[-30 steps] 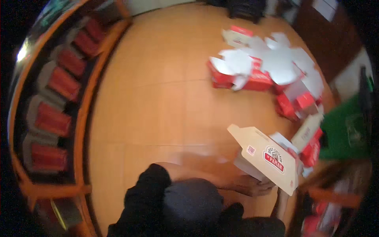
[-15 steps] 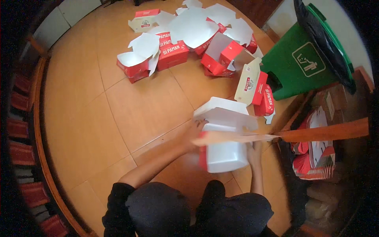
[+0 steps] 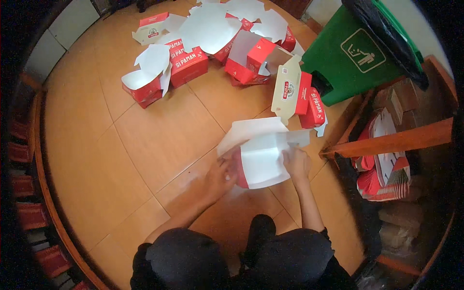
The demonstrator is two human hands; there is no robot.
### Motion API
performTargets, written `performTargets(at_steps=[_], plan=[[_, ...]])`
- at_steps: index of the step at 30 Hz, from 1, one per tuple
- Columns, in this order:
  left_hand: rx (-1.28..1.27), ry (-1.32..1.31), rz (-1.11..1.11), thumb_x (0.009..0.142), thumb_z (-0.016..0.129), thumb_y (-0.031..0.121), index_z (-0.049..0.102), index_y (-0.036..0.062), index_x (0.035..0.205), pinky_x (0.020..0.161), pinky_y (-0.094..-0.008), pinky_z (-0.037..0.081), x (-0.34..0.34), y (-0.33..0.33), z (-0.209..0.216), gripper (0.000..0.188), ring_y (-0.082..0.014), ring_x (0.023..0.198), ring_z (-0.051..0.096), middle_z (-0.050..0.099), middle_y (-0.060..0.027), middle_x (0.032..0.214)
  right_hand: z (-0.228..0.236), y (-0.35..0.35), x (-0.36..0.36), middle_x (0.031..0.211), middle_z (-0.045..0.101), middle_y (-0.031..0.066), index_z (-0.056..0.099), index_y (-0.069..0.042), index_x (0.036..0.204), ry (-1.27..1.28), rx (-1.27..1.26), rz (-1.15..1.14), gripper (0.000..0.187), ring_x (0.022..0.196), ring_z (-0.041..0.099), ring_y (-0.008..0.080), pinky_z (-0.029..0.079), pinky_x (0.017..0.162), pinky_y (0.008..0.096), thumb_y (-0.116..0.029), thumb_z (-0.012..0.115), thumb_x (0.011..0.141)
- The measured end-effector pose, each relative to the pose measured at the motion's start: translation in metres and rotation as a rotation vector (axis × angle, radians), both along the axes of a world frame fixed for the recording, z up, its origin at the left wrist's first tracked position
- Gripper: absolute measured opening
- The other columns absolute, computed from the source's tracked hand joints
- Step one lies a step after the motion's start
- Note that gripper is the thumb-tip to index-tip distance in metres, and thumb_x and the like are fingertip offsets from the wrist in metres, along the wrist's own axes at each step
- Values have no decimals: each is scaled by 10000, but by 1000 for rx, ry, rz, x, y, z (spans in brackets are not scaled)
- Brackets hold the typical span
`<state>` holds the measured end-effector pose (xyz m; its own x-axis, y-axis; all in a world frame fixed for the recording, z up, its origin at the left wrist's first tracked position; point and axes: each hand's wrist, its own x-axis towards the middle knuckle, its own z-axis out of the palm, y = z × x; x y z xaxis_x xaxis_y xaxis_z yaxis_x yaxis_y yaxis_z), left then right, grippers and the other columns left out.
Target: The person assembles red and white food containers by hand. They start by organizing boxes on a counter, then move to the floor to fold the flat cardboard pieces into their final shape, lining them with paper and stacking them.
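Note:
Between my hands is a partly folded cardboard food box (image 3: pixel 264 162), white inside with a red outer side, its flaps standing up and spread. My left hand (image 3: pixel 222 178) is closed on its red left side, the fingertips slightly smeared by motion. At the right edge, by a white flap, my right hand (image 3: pixel 297 163) grips the box with curled fingers. The box is just above the tiled floor in front of my knees; whether its bottom touches the tiles I cannot tell.
Several red and white boxes (image 3: pixel 189 65) with raised lids stand in a heap at the far side. A cream and red box (image 3: pixel 288 89) leans by the green bin (image 3: pixel 355 53). Flat red cartons (image 3: pixel 384 171) are stacked in the wooden shelf (image 3: pixel 386 137) at right. Another shelf edge (image 3: pixel 42 186) runs along the left.
The box has been turned and its upper flaps have shifted. My left hand has moved down along its left side, and my right hand has come up onto its right edge. The view shifted slightly.

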<state>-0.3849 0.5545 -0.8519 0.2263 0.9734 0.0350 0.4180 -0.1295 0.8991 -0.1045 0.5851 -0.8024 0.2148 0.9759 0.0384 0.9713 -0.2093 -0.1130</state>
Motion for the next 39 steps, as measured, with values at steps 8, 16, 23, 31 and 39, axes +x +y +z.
performTargets(at_steps=[8,16,23,31,39], plan=[[-11,302,-2,752,705,210,594,45,1260,734,-449,538,5,-18,13,545,-352,920,662,645,-190,1150,54,-35,-116,842,675,172,625,-26,1090,436,21,239,364,723,688,372,542,615,486,-295,672,850],[172,379,-52,701,737,279,504,71,1367,823,-461,507,0,-24,4,736,-324,1094,620,595,-175,1293,-4,-31,-138,747,675,164,598,-35,921,154,-93,353,200,604,677,379,544,528,483,-223,613,857],[-11,332,-150,785,678,320,404,7,1441,932,-484,500,9,-18,39,777,-351,1150,591,567,-208,1291,1,-16,-137,705,670,179,601,-34,876,266,-39,367,202,595,669,390,537,521,492,-231,572,909],[-84,3,-47,756,695,157,369,-28,1410,908,-442,499,15,-23,-2,754,-389,1091,589,538,-244,1288,-17,-23,-138,770,656,178,598,-30,871,281,-128,364,250,642,669,382,542,568,484,-275,571,912],[186,-46,-13,854,506,27,439,23,1373,1067,-452,415,0,-10,7,523,-369,1301,461,424,-228,1408,19,-27,-37,977,660,249,626,-12,1089,52,132,-127,418,881,652,437,508,768,536,-397,537,953]])
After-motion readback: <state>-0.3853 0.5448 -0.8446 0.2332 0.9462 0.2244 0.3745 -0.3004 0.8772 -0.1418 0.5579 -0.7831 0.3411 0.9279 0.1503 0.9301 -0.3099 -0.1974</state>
